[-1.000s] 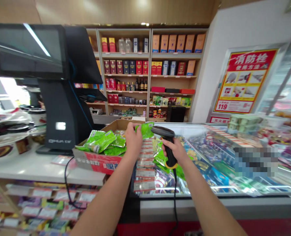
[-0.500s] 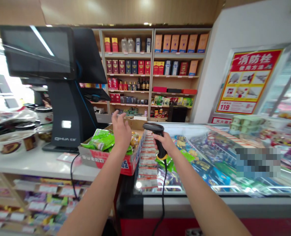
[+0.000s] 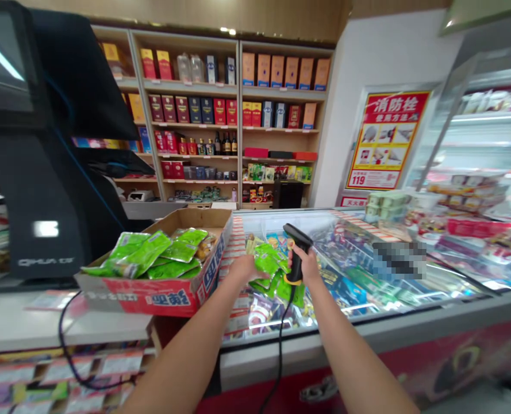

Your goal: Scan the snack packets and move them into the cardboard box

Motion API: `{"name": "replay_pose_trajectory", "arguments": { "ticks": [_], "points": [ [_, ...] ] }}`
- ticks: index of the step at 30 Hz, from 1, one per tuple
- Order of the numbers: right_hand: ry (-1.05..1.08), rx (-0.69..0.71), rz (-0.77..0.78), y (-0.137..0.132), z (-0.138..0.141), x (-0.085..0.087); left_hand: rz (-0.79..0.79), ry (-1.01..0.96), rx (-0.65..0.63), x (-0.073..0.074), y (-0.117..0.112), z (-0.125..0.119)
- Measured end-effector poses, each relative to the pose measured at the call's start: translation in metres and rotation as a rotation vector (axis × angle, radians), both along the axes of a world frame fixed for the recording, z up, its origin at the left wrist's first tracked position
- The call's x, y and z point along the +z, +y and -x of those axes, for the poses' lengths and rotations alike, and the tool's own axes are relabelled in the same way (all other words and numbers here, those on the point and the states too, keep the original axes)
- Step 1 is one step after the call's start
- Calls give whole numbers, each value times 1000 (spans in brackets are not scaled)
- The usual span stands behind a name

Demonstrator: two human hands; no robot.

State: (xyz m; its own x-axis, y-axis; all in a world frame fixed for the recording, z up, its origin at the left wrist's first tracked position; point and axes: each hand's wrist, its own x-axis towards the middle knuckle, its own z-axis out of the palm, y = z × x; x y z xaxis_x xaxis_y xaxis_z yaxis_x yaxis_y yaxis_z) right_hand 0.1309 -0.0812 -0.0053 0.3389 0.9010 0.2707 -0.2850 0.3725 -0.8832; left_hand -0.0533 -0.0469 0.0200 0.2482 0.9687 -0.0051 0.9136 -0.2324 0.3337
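Note:
My right hand (image 3: 306,265) is closed round the grip of a black barcode scanner (image 3: 298,241), held above the glass-topped freezer with its cord hanging down. Several green snack packets (image 3: 266,259) lie on the freezer glass beside and below the scanner. At their left edge is my left hand (image 3: 243,269), seen from behind; its fingers are mostly hidden and blurred, so whether it grips a packet does not show. More green packets (image 3: 152,253) fill an open red cardboard box (image 3: 152,298) to the left of my left forearm.
A black checkout terminal (image 3: 48,190) stands on the white counter (image 3: 108,325) at left, with a loose black cable (image 3: 65,339). The freezer (image 3: 358,316) stretches right, with stacked goods (image 3: 387,204) on top. Shelves of boxed bottles (image 3: 195,109) line the back wall.
My left hand has moved from over the red box, right and down to the green packets on the glass. The view has turned right. The scanner stays in my right hand.

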Motion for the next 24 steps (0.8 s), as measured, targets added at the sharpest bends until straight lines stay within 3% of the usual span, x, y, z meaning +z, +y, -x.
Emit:
{"name": "replay_pose_trajectory", "arguments": {
  "ticks": [3, 6, 12, 17, 24],
  "points": [
    [-59, 29, -11, -1, 0, 0, -15, -232, 27, -11, 13, 8],
    [-171, 95, 3, -5, -1, 4, -177, -589, 43, -16, 21, 13],
    [-342, 235, 42, -13, -4, 9, -446, -973, 153, -18, 25, 18],
    [-355, 248, 47, -14, -5, 10, -536, -985, 196, -15, 21, 18],
    [-366, 273, 44, -13, -6, 8, -517, -935, 186, -12, 16, 17]
  ]
}}
